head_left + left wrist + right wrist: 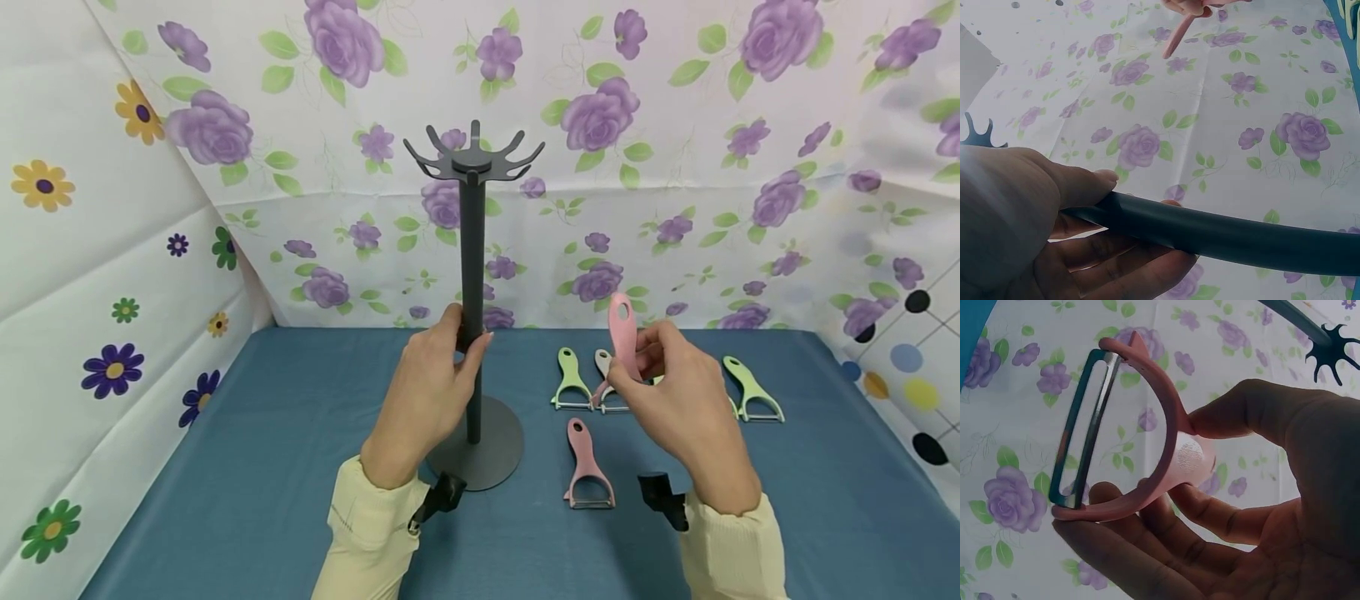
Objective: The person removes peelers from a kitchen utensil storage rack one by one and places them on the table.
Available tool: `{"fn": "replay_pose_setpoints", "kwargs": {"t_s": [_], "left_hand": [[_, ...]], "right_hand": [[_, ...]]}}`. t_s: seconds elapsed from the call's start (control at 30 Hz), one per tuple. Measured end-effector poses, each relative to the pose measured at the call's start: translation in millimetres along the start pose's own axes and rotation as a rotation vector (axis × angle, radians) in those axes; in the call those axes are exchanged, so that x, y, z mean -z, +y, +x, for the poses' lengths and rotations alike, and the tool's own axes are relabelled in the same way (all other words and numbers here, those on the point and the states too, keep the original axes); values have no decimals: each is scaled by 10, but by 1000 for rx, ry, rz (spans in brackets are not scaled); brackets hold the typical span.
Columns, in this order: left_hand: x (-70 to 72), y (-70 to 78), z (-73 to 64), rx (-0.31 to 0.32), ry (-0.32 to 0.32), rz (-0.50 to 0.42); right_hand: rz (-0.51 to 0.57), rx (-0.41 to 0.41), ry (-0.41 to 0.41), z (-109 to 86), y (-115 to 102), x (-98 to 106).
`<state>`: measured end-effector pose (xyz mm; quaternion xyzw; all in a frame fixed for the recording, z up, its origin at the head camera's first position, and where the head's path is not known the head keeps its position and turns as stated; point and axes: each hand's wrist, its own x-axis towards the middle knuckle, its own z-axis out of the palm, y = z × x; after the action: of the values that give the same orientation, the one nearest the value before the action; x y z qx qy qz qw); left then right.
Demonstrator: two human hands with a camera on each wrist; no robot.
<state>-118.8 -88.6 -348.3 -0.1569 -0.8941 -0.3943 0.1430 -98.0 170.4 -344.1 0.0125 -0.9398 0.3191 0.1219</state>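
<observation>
My left hand (431, 392) grips the black post (472, 250) of an upright stand, thumb on one side and fingers behind it. Several curved hooks (517, 158) fan out from the stand's top, with nothing hanging on them. In my right hand (678, 392) is a pink peeler (622, 329), pinched between thumb and fingers with its holed handle end pointing up. The right wrist view shows this peeler's metal blade (1088, 428) across its U-shaped head, the thumb and fingers at the frame. Another pink peeler (581, 454) lies on the table below my right hand.
Behind the right hand lie a green peeler (567, 375), a white one (602, 360) and, farther right, another green peeler (746, 387). The stand's round base (498, 450) rests on the blue tablecloth (225, 467). A flowered cloth (337, 242) hangs along the back.
</observation>
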Motion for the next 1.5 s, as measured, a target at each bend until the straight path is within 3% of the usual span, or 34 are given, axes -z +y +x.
{"fn": "replay_pose_setpoints", "kwargs": {"t_s": [0.3, 0.8, 1.5], "left_hand": [[0, -12, -6, 1, 2, -3], [-8, -22, 4, 4, 0, -7], [2, 5, 7, 13, -10, 0]], "right_hand": [[-14, -45, -80, 30, 64, 26], [-28, -88, -145, 64, 160, 54], [-46, -91, -243, 93, 264, 47]]}}
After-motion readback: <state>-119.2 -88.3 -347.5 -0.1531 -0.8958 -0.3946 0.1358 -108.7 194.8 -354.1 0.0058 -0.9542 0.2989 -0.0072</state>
